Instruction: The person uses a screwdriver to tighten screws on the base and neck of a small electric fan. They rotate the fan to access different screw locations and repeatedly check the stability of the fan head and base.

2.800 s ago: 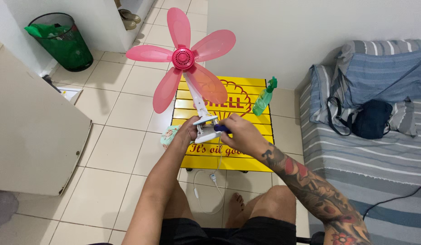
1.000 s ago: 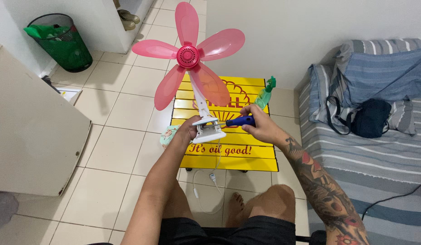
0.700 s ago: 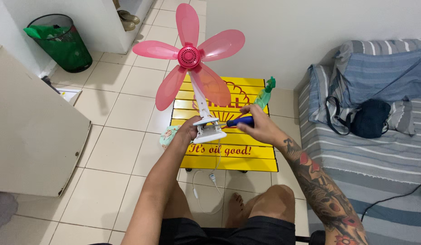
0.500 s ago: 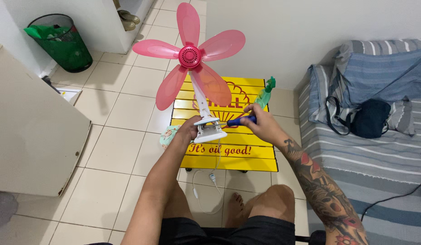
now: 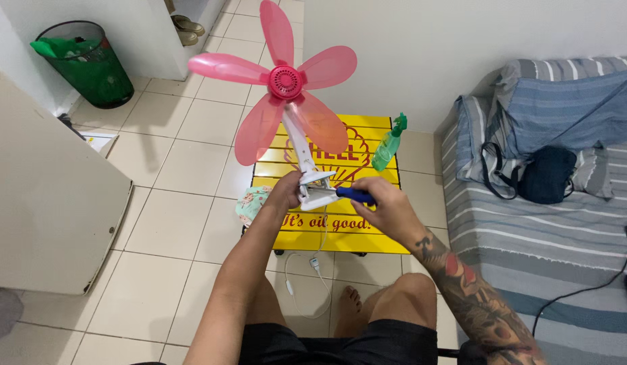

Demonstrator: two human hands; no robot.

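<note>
A: Left hand (image 5: 284,195): status?

B: Closed around the white base (image 5: 316,191) of a pink fan (image 5: 286,84). Fingers (image 5: 294,184) wrapped tight on the near left side of the base, nothing else held. Fan raised off the tabletop (image 5: 330,226), white stem rising up and away from the fingers to the hub, five translucent pink blades spread above.

A: Right hand (image 5: 389,211)?

B: Closed on a screwdriver with a blue handle (image 5: 355,195). Fingers curled fully over the handle; shaft pointing left toward the base, tip at or just inside its right side. Exact contact point too small to tell.

A: Position of base against both sets of fingers?

B: Between them, touching the left fingers, just beside the right ones.

A: Surroundings?

B: Yellow slatted tabletop with red lettering, directly beneath both hands. Green spray bottle (image 5: 388,143) standing on its far right edge, beyond the right fingers, well apart. Patterned cloth (image 5: 250,202) at the left edge, just left of the left fingers. White cable (image 5: 312,274) hanging down from the base to the tiled floor, nearer than the fingers. Dark green bin (image 5: 90,64) far off to the left. Striped bed (image 5: 530,223) with a dark bag (image 5: 547,174) to the right.
</note>
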